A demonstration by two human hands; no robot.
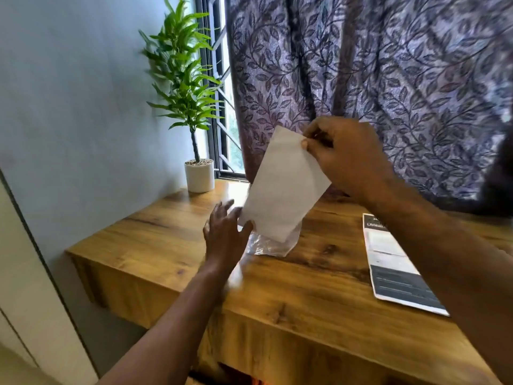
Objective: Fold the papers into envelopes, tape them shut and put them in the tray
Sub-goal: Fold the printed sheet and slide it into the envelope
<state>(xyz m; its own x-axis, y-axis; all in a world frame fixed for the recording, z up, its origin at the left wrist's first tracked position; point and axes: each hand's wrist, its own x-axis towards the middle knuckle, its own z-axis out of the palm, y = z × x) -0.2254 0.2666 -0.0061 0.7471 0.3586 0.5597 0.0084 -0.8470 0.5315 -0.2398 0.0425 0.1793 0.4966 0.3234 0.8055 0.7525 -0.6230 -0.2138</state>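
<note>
Daylight came in through the window (222,120) at 11 o'clock as I watched the feed. The right grip (347,157), at 2 o'clock from centre, pinched the white folded paper (283,190) by its upper right edge, thumb against curled fingers. The paper hung in the air at the middle of my view, tilted, with its top corner leaning toward 11 o'clock and its lower end pointing down at the bench (305,287).

The left grip (224,234), at 7 o'clock, held nothing. Its fingers were straight, spread and motion-blurred. Its thumb lay right at the paper's lower left corner, though I could not tell whether it touched.

Just below the paper, at 6 o'clock, a crumpled piece of clear plastic (272,245) sat on the wooden bench, partly hidden behind the sheet's lower end. I could not make out whether it was a tray or a wrapper. At 4 o'clock a printed leaflet (394,270) with dark bands lay flat on the bench, and the right forearm crossed over its right side.

At the bench's far left corner, toward 10 o'clock, a green plant (186,79) stood upright in a white pot (199,176) against the pale wall (69,93). A leaf-patterned curtain (388,65) filled the view from 12 to 3 o'clock behind the right grip.
</note>
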